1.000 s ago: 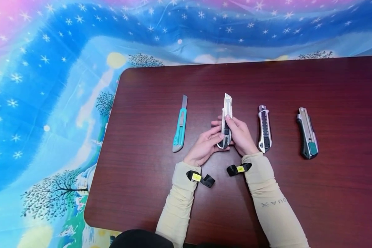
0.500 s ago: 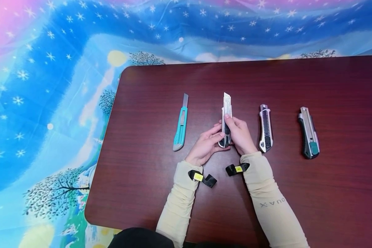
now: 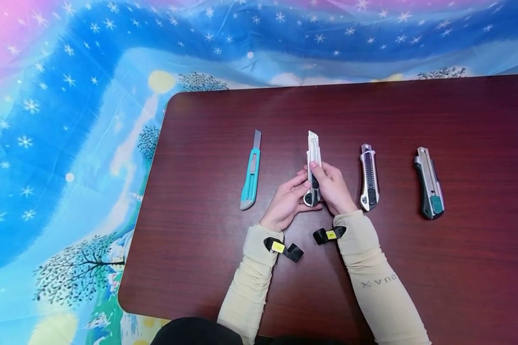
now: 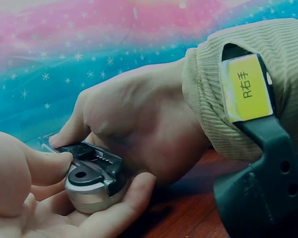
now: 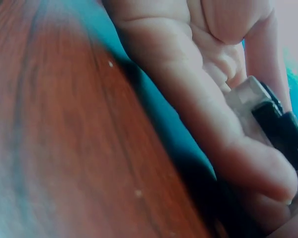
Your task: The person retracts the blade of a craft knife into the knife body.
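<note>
A silver and black snap-off utility knife (image 3: 313,148) is held over the table in both hands, its tip pointing away from me. My left hand (image 3: 288,201) pinches the butt end, thumb on top and fingers beneath. From the other side my right hand (image 3: 335,189) grips the body, its thumb lying on the upper face. Seen from the left wrist, the rounded butt of the utility knife (image 4: 97,198) sits among the left fingers. Most of the underside is covered by fingers. In the right wrist view, part of the knife (image 5: 275,124) shows beyond curled fingers.
On the dark red table (image 3: 207,268) lie a teal utility knife (image 3: 252,175) with blade exposed, left of the hands, a white and black utility knife (image 3: 369,179) close to the right hand, and a black, silver and green one (image 3: 430,184) farther right. A snowflake-patterned cloth (image 3: 112,96) hangs behind.
The held knife has shifted slightly left and rolled a little, so its dark butt shows more from the side. Both hands keep their hold; the knives on the table stay put.
</note>
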Tool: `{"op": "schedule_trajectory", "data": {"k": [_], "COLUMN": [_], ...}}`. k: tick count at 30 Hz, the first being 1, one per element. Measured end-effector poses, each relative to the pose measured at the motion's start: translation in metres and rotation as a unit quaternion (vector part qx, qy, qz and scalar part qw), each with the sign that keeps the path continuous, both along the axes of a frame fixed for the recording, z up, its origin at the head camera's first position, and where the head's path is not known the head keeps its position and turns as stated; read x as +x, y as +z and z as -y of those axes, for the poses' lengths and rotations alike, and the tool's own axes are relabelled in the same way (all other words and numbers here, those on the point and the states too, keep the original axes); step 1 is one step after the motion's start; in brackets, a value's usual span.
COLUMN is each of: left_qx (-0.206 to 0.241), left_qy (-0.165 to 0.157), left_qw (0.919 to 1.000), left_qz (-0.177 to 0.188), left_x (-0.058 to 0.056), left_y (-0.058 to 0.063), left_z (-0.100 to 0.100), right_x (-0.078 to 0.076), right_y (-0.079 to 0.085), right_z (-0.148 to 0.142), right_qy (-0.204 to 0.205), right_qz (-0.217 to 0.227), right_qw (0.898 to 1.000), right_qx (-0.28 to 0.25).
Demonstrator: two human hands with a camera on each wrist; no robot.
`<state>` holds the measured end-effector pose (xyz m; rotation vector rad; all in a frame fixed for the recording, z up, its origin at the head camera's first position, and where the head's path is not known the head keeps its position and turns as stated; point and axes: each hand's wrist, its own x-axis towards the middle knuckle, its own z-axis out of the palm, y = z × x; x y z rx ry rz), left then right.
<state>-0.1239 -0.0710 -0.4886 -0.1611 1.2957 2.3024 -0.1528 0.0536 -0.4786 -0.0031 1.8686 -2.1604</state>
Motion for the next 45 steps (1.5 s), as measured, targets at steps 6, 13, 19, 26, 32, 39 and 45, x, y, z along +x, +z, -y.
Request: {"op": "schedule_trajectory", "data": {"k": [6, 13, 19, 26, 32, 39, 45], "left_qx": [-0.005, -0.013, -0.021, -0.025, -0.023, -0.028, -0.028], "left_qy": [0.008, 0.024, 0.030, 0.032, 0.038, 0.052, 0.051], "left_qw": [1.0000, 0.9996, 0.9993, 0.9991, 0.9986, 0.9976, 0.9977], "left_qz": [0.001, 0.000, -0.004, -0.015, -0.030, -0.037, -0.034], "left_x": [0.0001, 0.0001, 0.0002, 0.0007, 0.0008, 0.0002, 0.0008], "left_y": [-0.0008, -0.0008, 0.0001, 0.0014, 0.0018, 0.0010, 0.0031], "left_z": [0.0000, 0.0005, 0.0010, 0.0022, 0.0038, 0.0035, 0.0041], "right_x": [0.0002, -0.0005, -0.0006, 0.0003, 0.0012, 0.0025, 0.0021], "right_y": [-0.0008, -0.0021, -0.0040, -0.0041, -0.0034, -0.0010, -0.0015], "right_z": [-0.0010, -0.0022, -0.0033, -0.0032, -0.0027, -0.0032, -0.0038], "right_qy": [0.019, 0.036, 0.047, 0.068, 0.082, 0.095, 0.106], "right_qz": [0.000, -0.013, -0.019, -0.028, -0.036, -0.041, -0.060], "right_qw": [1.000, 0.999, 0.999, 0.997, 0.995, 0.993, 0.992], "right_qx": [-0.013, -0.007, -0.012, -0.032, -0.051, -0.049, -0.039]}}
